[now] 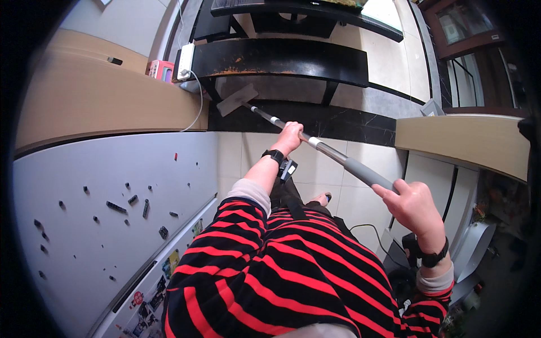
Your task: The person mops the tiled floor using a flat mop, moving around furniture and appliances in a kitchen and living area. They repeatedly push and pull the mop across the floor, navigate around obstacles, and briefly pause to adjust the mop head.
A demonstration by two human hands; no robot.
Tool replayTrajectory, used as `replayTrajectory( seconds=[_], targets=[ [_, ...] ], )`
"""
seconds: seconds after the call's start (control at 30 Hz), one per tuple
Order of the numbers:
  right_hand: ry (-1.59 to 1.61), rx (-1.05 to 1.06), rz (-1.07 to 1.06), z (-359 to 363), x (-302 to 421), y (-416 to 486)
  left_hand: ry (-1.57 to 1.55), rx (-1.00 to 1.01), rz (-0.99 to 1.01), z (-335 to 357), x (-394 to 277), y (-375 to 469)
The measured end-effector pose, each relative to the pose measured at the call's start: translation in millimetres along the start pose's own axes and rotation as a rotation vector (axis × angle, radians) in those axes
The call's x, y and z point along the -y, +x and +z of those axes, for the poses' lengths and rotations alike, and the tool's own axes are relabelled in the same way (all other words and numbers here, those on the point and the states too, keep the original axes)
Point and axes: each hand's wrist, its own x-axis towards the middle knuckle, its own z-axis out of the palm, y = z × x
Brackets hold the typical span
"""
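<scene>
A flat mop runs slantwise across the view, its metal handle (331,152) ending in a grey grip sleeve (364,171). Around the middle of the shaft my left hand (290,136) is closed. My right hand (408,205) holds the top end of the grey sleeve, with a finger laid along it. At the far end, the flat rectangular mop head (237,100) lies on the floor by the left leg of a black bench (274,59). It sits partly over the dark marble strip (359,117). Both wrists wear black straps.
On the bench's left end rests a white power strip (185,61) with a cable hanging down. A refrigerator (139,169) with small dark magnets stands at left. Tan door-frame panels (460,139) narrow the passage. A black table (291,12) stands behind the bench. White tiles (325,162) cover the near floor.
</scene>
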Motion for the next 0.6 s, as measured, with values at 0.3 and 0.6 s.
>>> replayTrajectory(
  seconds=[0.3,0.6],
  targets=[
    [0.033,-0.236,-0.066,-15.5,-1.8,47.3,0.016,-0.147,0.105,-41.5,22.7,15.1],
    [1.429,-0.659,-0.065,24.3,22.0,52.0,0.004,0.395,-0.203,-92.6,35.3,30.5]
  ],
)
